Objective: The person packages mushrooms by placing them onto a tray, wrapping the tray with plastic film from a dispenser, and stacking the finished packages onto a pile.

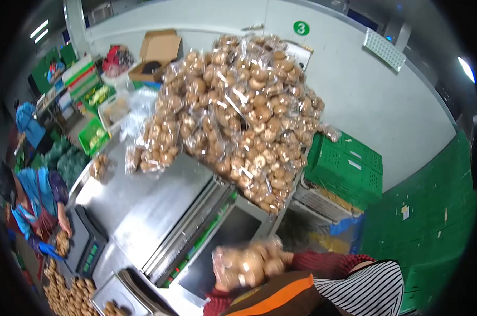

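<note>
A clear plastic bag of brown mushrooms (249, 265), slightly blurred, is held close to my body above the dark plate of a wrapping machine (233, 231). My left hand (221, 287) grips its lower left end, mostly hidden behind the bag and the red cuff. On the right side, my right hand (287, 257) closes on the other end, its fingers partly covered. Beyond the machine rises a large heap of bagged mushrooms (254, 116), piled against the wall.
Green crates (346, 168) stand right of the heap. A co-worker in blue (38, 200) handles mushrooms at a scale (85, 242) on the left. Loose mushrooms (64, 295) lie at lower left, near a metal tray (117, 295). An opened cardboard box (159, 50) sits behind.
</note>
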The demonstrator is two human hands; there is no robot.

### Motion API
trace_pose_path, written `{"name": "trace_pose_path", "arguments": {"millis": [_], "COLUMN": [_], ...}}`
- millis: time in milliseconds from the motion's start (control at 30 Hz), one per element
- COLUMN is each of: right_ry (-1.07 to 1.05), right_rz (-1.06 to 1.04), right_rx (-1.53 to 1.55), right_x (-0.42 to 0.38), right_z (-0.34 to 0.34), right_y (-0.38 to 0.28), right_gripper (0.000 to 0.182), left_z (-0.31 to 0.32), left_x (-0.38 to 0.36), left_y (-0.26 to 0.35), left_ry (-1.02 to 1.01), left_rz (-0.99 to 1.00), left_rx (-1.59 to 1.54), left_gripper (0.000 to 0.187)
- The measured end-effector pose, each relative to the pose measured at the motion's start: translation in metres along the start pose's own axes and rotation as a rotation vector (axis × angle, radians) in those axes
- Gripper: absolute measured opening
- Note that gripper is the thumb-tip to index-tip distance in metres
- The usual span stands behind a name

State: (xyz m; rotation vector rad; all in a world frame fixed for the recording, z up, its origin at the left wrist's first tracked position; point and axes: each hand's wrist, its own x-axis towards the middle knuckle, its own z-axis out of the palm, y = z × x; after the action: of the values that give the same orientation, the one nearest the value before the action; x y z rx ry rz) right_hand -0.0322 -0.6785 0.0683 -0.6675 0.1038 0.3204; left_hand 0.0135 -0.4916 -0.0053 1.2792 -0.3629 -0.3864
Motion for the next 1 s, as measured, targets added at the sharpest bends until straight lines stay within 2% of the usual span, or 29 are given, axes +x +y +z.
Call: {"name": "trace_pose_path", "arguments": {"millis": [67, 133, 200, 233, 300, 333, 367, 433, 500, 533, 567, 600, 633, 700, 733, 767, 800, 833, 867, 900, 933, 967, 1000], "right_ry": [-0.147, -0.274, -0.112, 0.102, 0.107, -0.081, -0.183, -0.045, 0.148, 0.156, 0.173, 0.472, 0.689, 0.695, 0.808, 0.918, 1.145, 1.432, 1.688, 1.947, 1.900, 1.809, 1.535], "right_rz": [0.024, 0.066, 0.174, 0.257, 0.241, 0.062, 0.088, 0.057, -0.104, -0.271, -0.389, -0.686, -0.856, -0.937, -0.931, -0.942, -1.054, -0.742, -0.371, -0.553, -0.700, -0.936, -1.351], "right_rx": [-0.199, -0.393, -0.241, -0.001, -0.654, -1.091, -1.208, -1.115, -1.233, -0.899, -1.031, -1.464, -1.055, -0.867, -0.880, -0.893, -1.203, -1.504, -1.725, -1.677, -1.654, -1.755, -1.849], "right_x": [0.000, -0.010, -0.027, -0.033, -0.026, -0.017, 0.001, 0.039, 0.068, 0.089, 0.101, 0.116, 0.135, 0.158, 0.173, 0.191, 0.206, 0.208, 0.212, 0.226, 0.229, 0.233, 0.242], "right_z": [0.046, 0.079, 0.021, -0.039, 0.011, 0.025, 0.018, -0.004, 0.009, -0.009, -0.001, -0.021, -0.002, -0.005, -0.021, -0.049, -0.081, -0.089, -0.090, -0.116, -0.107, -0.094, -0.078], "right_y": [-0.035, -0.064, -0.050, -0.035, -0.078, -0.093, -0.103, -0.124, -0.192, -0.225, -0.278, -0.327, -0.362, -0.438, -0.471, -0.499, -0.517, -0.525, -0.528, -0.529, -0.512, -0.493, -0.464], "right_gripper": [0.056, 0.049, 0.048, 0.053, 0.059, 0.052, 0.048, 0.045, 0.041, 0.038, 0.047, 0.044, 0.044, 0.047, 0.042, 0.044, 0.053, 0.063, 0.063, 0.059, 0.067, 0.047, 0.037], "left_z": [0.003, 0.011, 0.021, 0.026, 0.036, 0.042, 0.045, 0.052, 0.050, 0.037, 0.036, 0.030, 0.020, -0.001, -0.004, -0.006, -0.009, -0.011, -0.015, -0.020, -0.026, -0.034, -0.035], "left_x": [-0.001, 0.002, 0.005, 0.007, 0.017, 0.024, 0.031, 0.057, 0.089, 0.106, 0.117, 0.122, 0.124, 0.121, 0.123, 0.121, 0.116, 0.115, 0.111, 0.103, 0.095, 0.089, 0.085], "left_y": [0.025, 0.059, 0.090, 0.103, 0.127, 0.136, 0.141, 0.150, 0.148, 0.130, 0.141, 0.137, 0.130, 0.117, 0.116, 0.115, 0.114, 0.115, 0.116, 0.117, 0.113, 0.095, 0.105], "left_ry": [-0.200, -0.300, -0.362, -0.386, -0.410, -0.402, -0.383, -0.316, -0.227, -0.339, -0.197, -0.120, -0.042, 0.051, 0.062, 0.151, 0.246, 0.303, 0.307, 0.330, 0.373, 0.463, 0.562], "left_rz": [0.167, 0.122, -0.024, -0.112, -0.282, -0.356, -0.424, -0.516, -0.494, -0.404, -0.360, -0.316, -0.267, -0.367, -0.369, -0.380, -0.394, -0.415, -0.400, -0.388, -0.374, -0.196, -0.089], "left_rx": [0.011, -0.108, -0.299, -0.399, -0.624, -0.741, -0.858, -1.103, -1.233, -1.097, -0.985, -0.827, -0.671, -0.574, -0.581, -0.521, -0.461, -0.473, -0.462, -0.456, -0.469, -0.395, -0.347], "left_gripper": [0.045, 0.050, 0.056, 0.059, 0.065, 0.068, 0.071, 0.077, 0.083, 0.091, 0.079, 0.070, 0.061, 0.042, 0.042, 0.037, 0.032, 0.028, 0.027, 0.027, 0.027, 0.024, 0.014]}}
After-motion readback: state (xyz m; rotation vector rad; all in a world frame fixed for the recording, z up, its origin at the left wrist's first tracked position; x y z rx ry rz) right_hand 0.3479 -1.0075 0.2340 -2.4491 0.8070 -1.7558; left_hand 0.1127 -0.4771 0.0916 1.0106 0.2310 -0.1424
